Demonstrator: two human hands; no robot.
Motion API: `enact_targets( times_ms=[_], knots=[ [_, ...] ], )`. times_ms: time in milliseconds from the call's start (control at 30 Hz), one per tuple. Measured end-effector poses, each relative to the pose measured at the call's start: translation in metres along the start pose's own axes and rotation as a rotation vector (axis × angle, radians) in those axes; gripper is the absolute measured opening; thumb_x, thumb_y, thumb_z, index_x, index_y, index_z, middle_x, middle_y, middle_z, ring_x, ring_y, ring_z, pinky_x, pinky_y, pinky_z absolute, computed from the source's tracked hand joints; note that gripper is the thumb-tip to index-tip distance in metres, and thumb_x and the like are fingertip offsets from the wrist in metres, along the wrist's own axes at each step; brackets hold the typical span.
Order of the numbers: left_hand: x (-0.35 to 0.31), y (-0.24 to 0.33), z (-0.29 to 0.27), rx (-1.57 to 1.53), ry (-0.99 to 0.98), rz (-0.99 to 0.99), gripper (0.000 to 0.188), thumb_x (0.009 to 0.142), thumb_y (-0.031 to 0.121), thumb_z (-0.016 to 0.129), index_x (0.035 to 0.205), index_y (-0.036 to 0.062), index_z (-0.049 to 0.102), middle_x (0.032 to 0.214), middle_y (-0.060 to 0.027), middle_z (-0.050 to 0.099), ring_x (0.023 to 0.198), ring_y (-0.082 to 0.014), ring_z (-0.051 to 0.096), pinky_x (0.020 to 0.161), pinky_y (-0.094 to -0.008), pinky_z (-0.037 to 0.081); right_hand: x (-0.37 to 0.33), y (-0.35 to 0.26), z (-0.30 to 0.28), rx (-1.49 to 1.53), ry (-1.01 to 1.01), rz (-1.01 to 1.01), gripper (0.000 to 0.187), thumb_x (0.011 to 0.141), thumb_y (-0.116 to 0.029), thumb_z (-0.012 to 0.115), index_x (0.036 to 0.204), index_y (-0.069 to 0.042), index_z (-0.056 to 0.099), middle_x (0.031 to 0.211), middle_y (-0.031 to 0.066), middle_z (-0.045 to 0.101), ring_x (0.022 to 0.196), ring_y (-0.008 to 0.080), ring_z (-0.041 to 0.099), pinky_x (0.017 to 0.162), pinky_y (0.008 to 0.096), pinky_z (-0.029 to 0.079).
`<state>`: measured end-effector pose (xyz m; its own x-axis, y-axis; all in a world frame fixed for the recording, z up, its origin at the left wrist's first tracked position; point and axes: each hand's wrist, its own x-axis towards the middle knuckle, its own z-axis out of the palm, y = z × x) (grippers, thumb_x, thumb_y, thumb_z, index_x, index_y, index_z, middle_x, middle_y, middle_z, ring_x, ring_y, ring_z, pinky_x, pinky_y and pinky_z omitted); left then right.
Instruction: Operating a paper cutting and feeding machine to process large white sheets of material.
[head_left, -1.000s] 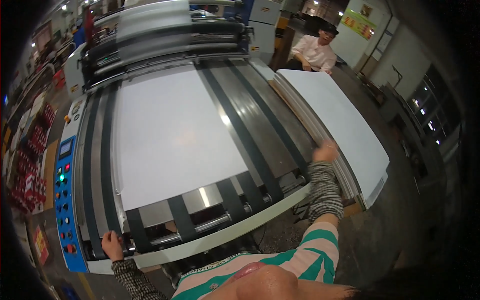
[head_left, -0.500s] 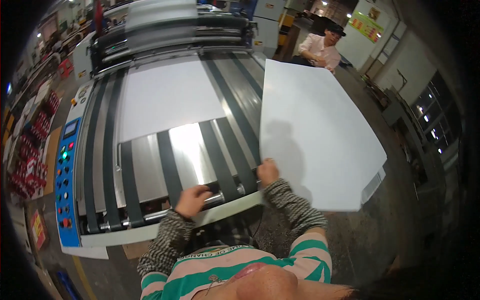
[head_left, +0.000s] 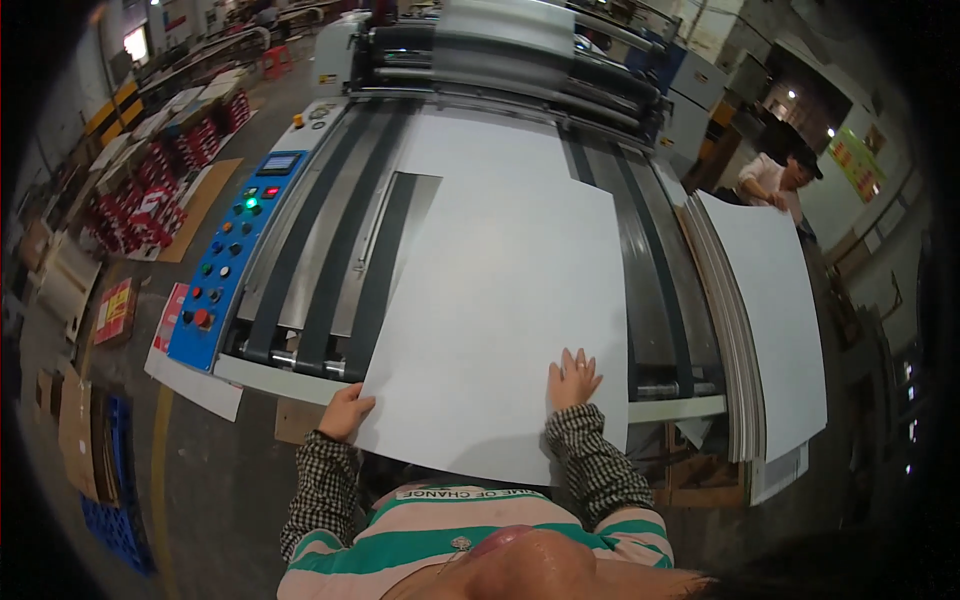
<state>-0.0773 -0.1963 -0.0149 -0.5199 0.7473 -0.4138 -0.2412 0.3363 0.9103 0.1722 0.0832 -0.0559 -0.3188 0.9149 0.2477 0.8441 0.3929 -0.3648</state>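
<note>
A large white sheet point(head_left: 500, 300) lies over the dark belts of a feeding machine, its near edge reaching past the front rail toward my body. At its lower left edge my left hand point(head_left: 347, 412) is closed, thumb on top, gripping the sheet. My right hand point(head_left: 574, 382) rests on the sheet near its right side, palm down with fingers spread. Beyond, another white sheet point(head_left: 485, 140) lies further up the belts near the rollers, and the near sheet's far end overlaps it. To the right stands a tall stack of white sheets point(head_left: 770, 310).
On the left runs a blue control panel point(head_left: 232, 255) with buttons and a small screen. Dark rollers point(head_left: 500, 60) span the machine's far end. Red-and-white stacks point(head_left: 160, 210) and a blue pallet point(head_left: 118, 490) are at left. Another person point(head_left: 775, 182) works behind the stack.
A white sheet now lies across the near belts, where bare belts and metal showed. My right hand has left the stack's edge and lies on this sheet; my left hand now grips it.
</note>
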Motion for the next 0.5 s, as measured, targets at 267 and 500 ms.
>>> enact_targets(
  times_ms=[267,500],
  knots=[
    [-0.023,-0.022,-0.020,-0.272,0.083,-0.063,0.030,0.073,0.005,0.052,0.101,-0.0081,0.051,0.092,-0.0107,0.057,0.081,-0.0161,0.054,0.074,-0.0254,0.043,0.006,-0.014,-0.007,-0.058,-0.403,-0.179,0.053,0.081,-0.038,0.043,0.125,-0.011,0.034,0.134,0.0161,0.018,0.124,0.0363,0.009,0.098,0.0524,0.003],
    [0.034,0.009,-0.033,-0.199,0.136,-0.060,0.022,0.072,0.004,0.053,0.091,-0.0078,0.054,0.082,-0.0108,0.058,0.072,-0.0163,0.055,0.066,-0.0257,0.043,0.066,-0.033,0.020,-0.092,-0.451,-0.222,0.055,0.081,-0.041,0.040,0.127,-0.013,0.031,0.136,0.0149,0.016,0.125,0.0357,0.008,0.098,0.0516,0.004]
  ],
)
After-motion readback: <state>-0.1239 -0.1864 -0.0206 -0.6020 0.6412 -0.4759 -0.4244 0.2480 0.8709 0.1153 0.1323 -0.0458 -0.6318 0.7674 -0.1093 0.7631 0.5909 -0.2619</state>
